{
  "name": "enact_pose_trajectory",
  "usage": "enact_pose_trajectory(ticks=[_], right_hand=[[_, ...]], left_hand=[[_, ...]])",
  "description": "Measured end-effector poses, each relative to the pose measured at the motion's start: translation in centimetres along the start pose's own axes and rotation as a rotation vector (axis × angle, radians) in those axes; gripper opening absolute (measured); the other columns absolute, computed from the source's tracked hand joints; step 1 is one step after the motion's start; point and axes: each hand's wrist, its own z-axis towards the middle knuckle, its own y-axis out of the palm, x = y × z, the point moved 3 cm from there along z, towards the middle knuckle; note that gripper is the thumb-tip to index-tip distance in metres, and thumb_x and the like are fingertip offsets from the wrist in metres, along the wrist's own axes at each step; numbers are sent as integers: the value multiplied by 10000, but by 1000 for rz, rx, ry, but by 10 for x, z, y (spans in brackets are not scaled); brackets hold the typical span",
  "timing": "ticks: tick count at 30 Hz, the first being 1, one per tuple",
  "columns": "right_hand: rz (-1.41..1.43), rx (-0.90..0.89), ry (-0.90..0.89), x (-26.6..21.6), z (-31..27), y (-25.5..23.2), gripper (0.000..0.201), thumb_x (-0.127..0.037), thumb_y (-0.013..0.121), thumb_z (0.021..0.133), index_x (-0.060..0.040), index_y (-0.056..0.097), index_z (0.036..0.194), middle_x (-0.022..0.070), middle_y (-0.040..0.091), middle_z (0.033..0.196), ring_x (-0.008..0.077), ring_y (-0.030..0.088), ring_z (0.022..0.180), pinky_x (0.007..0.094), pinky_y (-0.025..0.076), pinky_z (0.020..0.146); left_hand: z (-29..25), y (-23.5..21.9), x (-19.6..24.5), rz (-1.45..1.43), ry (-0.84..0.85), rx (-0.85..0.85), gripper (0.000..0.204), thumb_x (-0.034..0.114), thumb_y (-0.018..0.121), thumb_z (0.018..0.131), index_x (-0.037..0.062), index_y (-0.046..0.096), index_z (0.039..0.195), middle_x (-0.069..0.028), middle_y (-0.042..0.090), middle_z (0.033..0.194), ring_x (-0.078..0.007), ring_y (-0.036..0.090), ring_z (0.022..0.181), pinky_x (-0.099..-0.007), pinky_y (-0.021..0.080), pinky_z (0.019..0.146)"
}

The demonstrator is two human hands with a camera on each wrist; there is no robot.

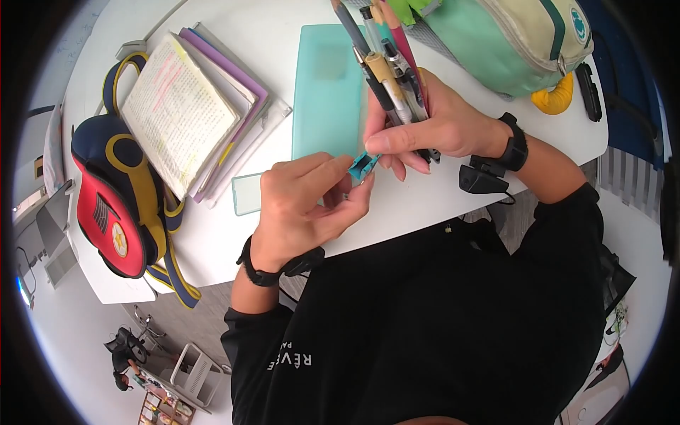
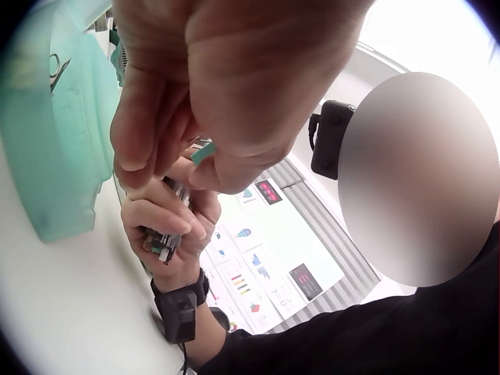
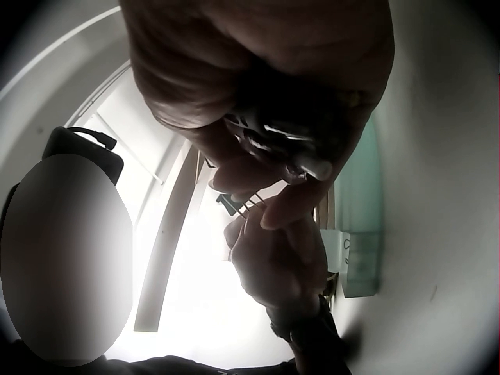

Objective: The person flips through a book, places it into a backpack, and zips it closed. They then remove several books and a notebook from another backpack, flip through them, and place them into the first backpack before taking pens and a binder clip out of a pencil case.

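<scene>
My left hand [image 1: 301, 202] pinches a small teal binder clip [image 1: 363, 167] between thumb and fingers. In my right hand [image 1: 453, 127] is an upright bundle of pens and pencils [image 1: 382, 74], gripped with the fingers curled round it. The right thumb tip and fingertips meet the clip's far side, so both hands come together at it. Thin wire handles [image 3: 251, 205] of the clip show in the right wrist view. Behind the hands lies a translucent teal pencil case [image 1: 327, 92]. Scissors [image 2: 59, 72] show through it in the left wrist view.
An open book [image 1: 180, 106] lies on a purple folder [image 1: 258, 88] at left, beside a red and navy bag [image 1: 113, 205]. A green and cream pouch [image 1: 496, 46] stands at back right, near a black pen [image 1: 588, 92]. A clear tray [image 1: 246, 195] sits by the left hand.
</scene>
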Motion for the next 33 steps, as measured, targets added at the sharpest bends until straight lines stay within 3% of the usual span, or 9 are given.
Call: enact_pose_trajectory(ticks=[13,18,22,25,28,33], right_hand=[[4,-8,16,1,1,2,279,-212,767,888,45,666,930,123,657,722,99,572,447,279,558,525],[-16,-22,34,-3,0,4,287,-220,764,892,47,669,936,128,661,719,102,579,452,279,558,522],[-38,-18,36,-2,-1,4,284,-215,753,899,51,668,950,126,662,720,106,581,455,282,558,522],[-15,15,38,-4,-1,4,261,-196,736,906,50,670,961,126,664,718,107,579,455,281,554,522],[-57,43,33,-5,1,5,246,-186,725,908,49,671,953,112,656,695,103,577,455,282,548,519],[-51,164,4,3,3,-3,293,-222,743,895,25,607,972,23,557,584,74,523,435,287,543,524]], left_hand=[[2,-2,-1,-142,-84,-61,133,30,789,747,-31,687,807,-29,603,582,-110,612,467,-221,475,454],[-2,1,-7,-258,-278,-93,158,68,799,751,-30,678,776,-25,605,579,-91,596,461,-209,460,458],[-2,-1,-6,-346,-229,-80,159,79,793,773,-32,679,783,-26,614,593,-85,596,481,-205,466,483],[-3,-2,-4,-439,-372,28,150,55,776,798,-45,698,878,-42,656,682,-91,630,572,-209,497,547],[-4,-7,-6,-458,-258,297,329,-46,738,803,-63,676,1126,-122,682,964,-135,673,812,-236,548,658],[3,-19,-8,-228,-49,393,369,-64,740,777,-60,677,1141,-129,677,972,-161,683,815,-247,566,679]])
